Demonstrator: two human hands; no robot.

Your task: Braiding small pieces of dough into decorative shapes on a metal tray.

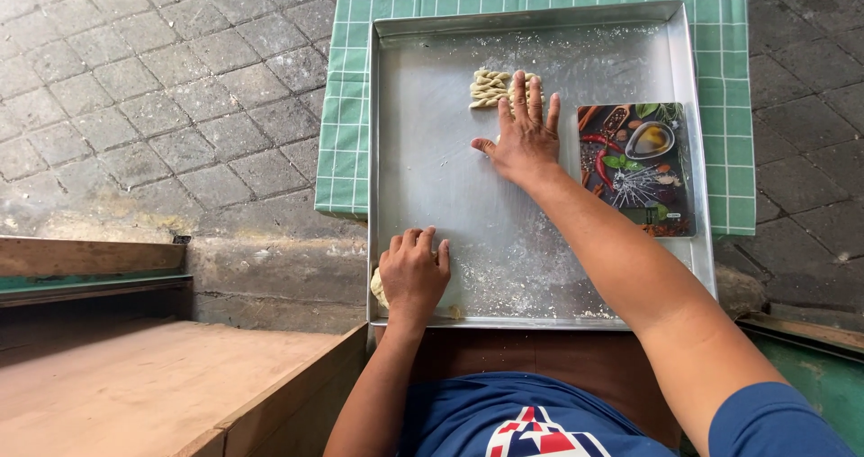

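A large square metal tray (423, 169), dusted with flour, lies on a green checked cloth (346, 133). My right hand (525, 133) rests flat on the tray with fingers spread, its fingertips touching a small heap of pale twisted dough pieces (490, 88) at the far middle. My left hand (414, 272) is at the tray's near left corner, fingers curled over a lump of pale dough (378, 288) that peeks out under the palm by the rim.
A flat kitchen scale (637, 164) with a picture of spices and herbs lies in the tray's right part. Grey paving stones (162, 88) surround the cloth. A wooden board (135, 376) sits at the near left.
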